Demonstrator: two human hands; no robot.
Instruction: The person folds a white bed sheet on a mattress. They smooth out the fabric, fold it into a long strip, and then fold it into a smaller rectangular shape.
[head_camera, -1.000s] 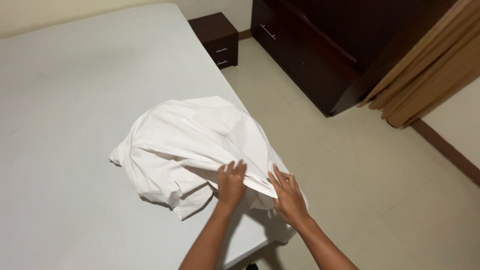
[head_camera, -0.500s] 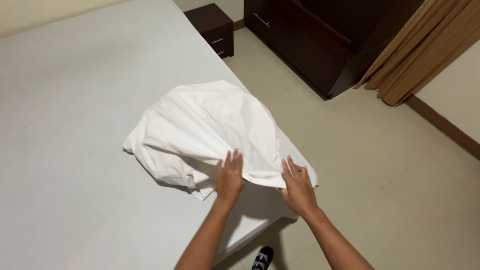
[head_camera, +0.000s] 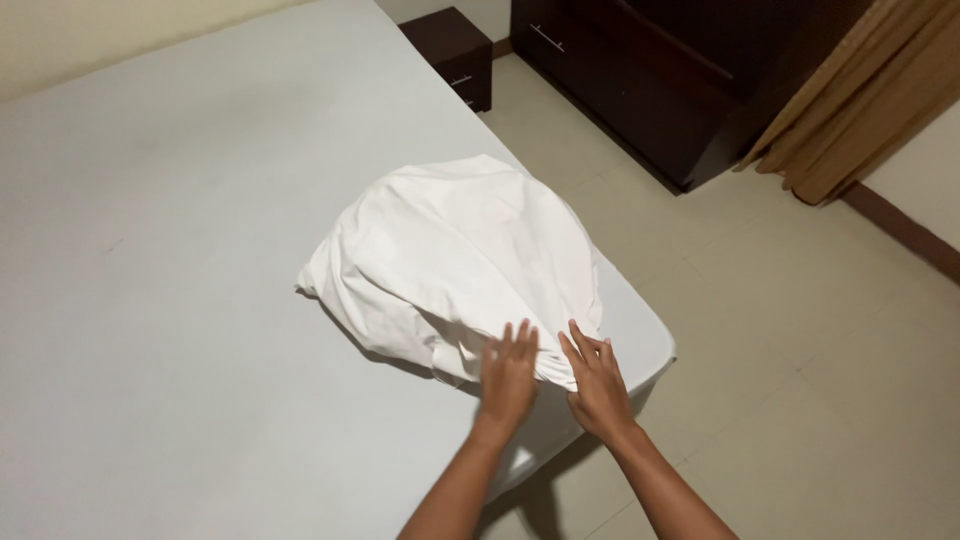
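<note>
1. Both hands had drawn closer together since the earlier frames: the left hand (head_camera: 508, 375) and the right hand (head_camera: 597, 383) now lay almost side by side on the near edge of the white pillow (head_camera: 460, 260), where half a second before they had been set wider apart along that edge.
2. Between those frames the pillow itself had hardly shifted; it lay near the corner of the bed (head_camera: 150, 300), its near edge by the mattress rim, with loose folds of the white case bunched on the left side.
3. That closing-in suggested, as a judgement, that the open end of the case was being gathered or tucked at that edge.
4. Left fingers (head_camera: 520, 335) were spread flat and slightly apart, pressing the fabric; right fingers (head_camera: 580, 345) were also extended, tips on or just under the cloth fold. Whether either pinched the cloth could not be told.
5. Count: one pillow, one bed with a pale grey sheet, two hands, one small dark nightstand (head_camera: 455, 50), one dark wardrobe (head_camera: 660, 80), one tan curtain (head_camera: 860, 100), all over a tiled floor (head_camera: 800, 350).
</note>
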